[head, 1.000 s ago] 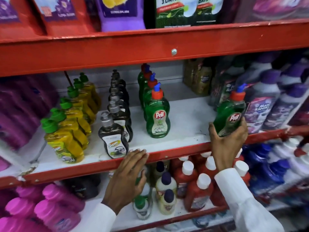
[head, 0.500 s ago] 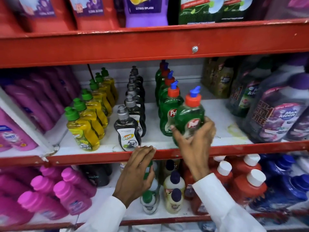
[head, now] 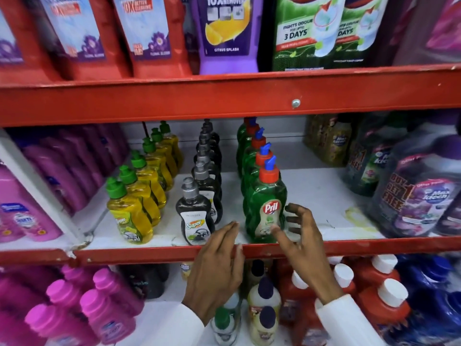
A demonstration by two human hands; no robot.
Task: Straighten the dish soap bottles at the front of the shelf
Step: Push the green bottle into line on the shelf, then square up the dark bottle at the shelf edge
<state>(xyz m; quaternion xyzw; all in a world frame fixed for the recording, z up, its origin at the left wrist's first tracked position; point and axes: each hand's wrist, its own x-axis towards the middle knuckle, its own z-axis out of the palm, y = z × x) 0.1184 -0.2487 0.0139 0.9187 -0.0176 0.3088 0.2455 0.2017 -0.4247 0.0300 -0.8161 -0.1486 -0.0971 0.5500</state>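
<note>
Three rows of dish soap bottles run front to back on the middle shelf (head: pixel 159 253). A green Pril bottle (head: pixel 265 198) with a red and blue cap stands upright at the front of the right row. My right hand (head: pixel 303 245) is just to its right with fingers spread, the thumb near its label, not gripping it. My left hand (head: pixel 217 265) rests flat over the red shelf edge, between the Pril bottle and the front black Super bottle (head: pixel 194 216). The yellow bottle (head: pixel 128 216) with a green cap heads the left row.
Purple and pink detergent bottles (head: pixel 32 216) fill the left of the shelf, large Max Kleen jugs (head: pixel 421 196) the right. Refill pouches (head: pixel 229 33) stand on the shelf above. Below are pink bottles (head: pixel 99 310), red bottles with white caps (head: pixel 384 300) and small bottles.
My right hand carried the green Pril bottle from the right, set it at the front of the green row and let go. My left hand stayed on the shelf edge.
</note>
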